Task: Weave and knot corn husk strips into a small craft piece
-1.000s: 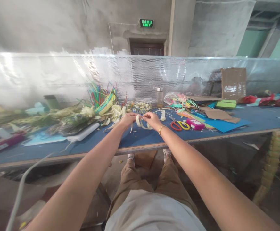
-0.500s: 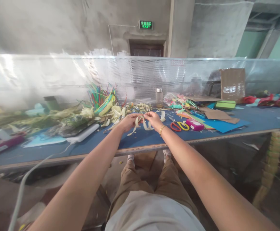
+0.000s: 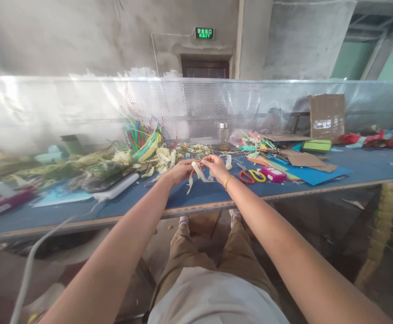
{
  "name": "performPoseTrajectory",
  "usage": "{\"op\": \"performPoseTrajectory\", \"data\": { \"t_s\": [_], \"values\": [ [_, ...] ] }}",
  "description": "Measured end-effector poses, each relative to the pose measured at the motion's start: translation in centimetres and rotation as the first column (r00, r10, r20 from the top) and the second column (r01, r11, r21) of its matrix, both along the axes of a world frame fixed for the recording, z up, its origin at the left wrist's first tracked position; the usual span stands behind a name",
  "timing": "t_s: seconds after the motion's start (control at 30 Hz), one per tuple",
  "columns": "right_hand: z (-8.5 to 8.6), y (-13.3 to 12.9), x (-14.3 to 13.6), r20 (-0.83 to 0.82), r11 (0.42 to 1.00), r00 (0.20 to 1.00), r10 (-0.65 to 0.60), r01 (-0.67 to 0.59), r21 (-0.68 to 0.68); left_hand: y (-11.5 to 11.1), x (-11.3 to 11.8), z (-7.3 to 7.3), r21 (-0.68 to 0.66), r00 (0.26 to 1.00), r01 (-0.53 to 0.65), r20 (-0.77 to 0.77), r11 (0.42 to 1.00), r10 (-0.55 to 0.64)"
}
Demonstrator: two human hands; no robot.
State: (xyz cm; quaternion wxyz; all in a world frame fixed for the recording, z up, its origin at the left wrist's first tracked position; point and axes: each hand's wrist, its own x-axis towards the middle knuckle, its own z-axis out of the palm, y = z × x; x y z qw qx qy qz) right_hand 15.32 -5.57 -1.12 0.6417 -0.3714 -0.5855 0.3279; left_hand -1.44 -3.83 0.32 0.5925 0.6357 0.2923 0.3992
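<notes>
Both my hands meet above the blue tabletop, in the middle of the head view. My left hand [image 3: 184, 170] is closed on a pale cream ribbon-like strip [image 3: 198, 171]. From the right, my right hand [image 3: 215, 166] pinches the same strip, its fingertips touching those of the left. Loose ends of the strip curl and hang down below the fingers. Just where the fingertips meet, the detail is too small to make out. Scissors [image 3: 257, 176] with one red and one yellow handle lie right of my right hand.
A pink box [image 3: 273, 174] and blue sheets [image 3: 313, 175] lie on the right. Behind my hands stands a glass bottle [image 3: 223, 137]. At left are a white power strip [image 3: 117, 188], heaped pale greenish material [image 3: 98, 175] and colourful stems [image 3: 139, 137]. A perforated metal screen [image 3: 196, 103] runs along the back.
The cream strip has shifted: its loop at the fingers has opened out and one end now hangs lower. My hands stay together in nearly the same place.
</notes>
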Motion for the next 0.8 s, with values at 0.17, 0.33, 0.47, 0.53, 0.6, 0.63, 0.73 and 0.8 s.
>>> {"op": "performPoseTrajectory", "data": {
  "t_s": [0.17,0.33,0.47,0.53,0.6,0.63,0.73,0.8],
  "values": [
    [0.0,-0.1,-0.3,-0.008,0.997,0.997,0.075,-0.075,0.005,0.8,-0.2,0.0,-0.162,0.994,-0.109,-0.038,0.981,0.105],
    [0.1,0.0,-0.4,-0.043,0.996,0.996,0.082,-0.084,-0.038,1.0,-0.7,0.4,-0.250,0.999,-0.003,0.043,0.968,0.014],
    [0.1,0.1,-0.3,-0.106,0.993,0.991,0.076,-0.085,-0.086,0.5,-0.8,0.6,-0.238,0.994,0.073,0.091,0.968,-0.053],
    [0.1,0.1,-0.2,-0.126,0.991,0.989,0.073,-0.087,-0.105,0.4,-0.8,0.4,-0.211,0.996,0.062,0.076,0.975,-0.047],
    [0.2,0.0,-0.2,-0.137,0.989,0.988,0.077,-0.093,-0.115,0.4,-0.7,0.3,-0.181,0.998,0.040,0.045,0.983,-0.033],
    [0.2,-0.1,-0.2,-0.141,0.988,0.987,0.081,-0.098,-0.117,0.4,-0.7,0.2,-0.164,0.999,0.033,0.030,0.986,-0.028],
    [0.3,-0.3,-0.3,-0.137,0.987,0.987,0.078,-0.096,-0.127,0.5,-0.6,-0.1,-0.104,0.999,0.032,-0.019,0.994,-0.034],
    [0.2,-0.2,-0.3,-0.126,0.987,0.990,0.069,-0.086,-0.136,0.7,-0.6,-0.3,-0.071,0.999,0.024,-0.041,0.997,-0.027]
  ]
}}
